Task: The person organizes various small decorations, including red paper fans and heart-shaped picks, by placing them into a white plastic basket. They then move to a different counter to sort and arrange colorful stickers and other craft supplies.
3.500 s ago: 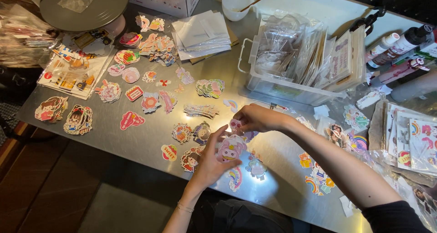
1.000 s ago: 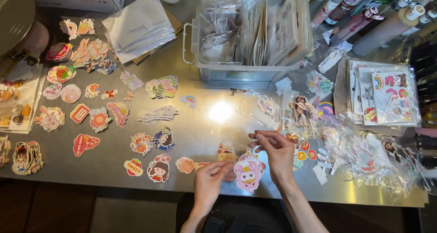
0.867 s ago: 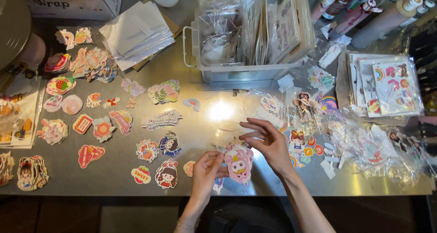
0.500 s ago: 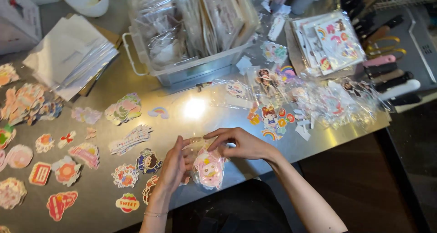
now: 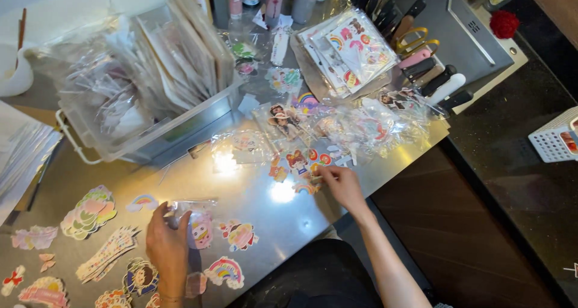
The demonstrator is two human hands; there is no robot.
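left hand (image 5: 167,243) is pinching a clear-sleeved pink sticker (image 5: 201,230) near the counter's (image 5: 265,206) front edge; right hand (image 5: 342,184), well apart, is fingering a small sticker (image 5: 306,187) beside bagged stickers (image 5: 361,127).

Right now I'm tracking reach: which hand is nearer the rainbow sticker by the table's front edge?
Left. The left hand lies just left of the rainbow sticker, a small gap apart. The right hand is farther up and right, at small stickers.
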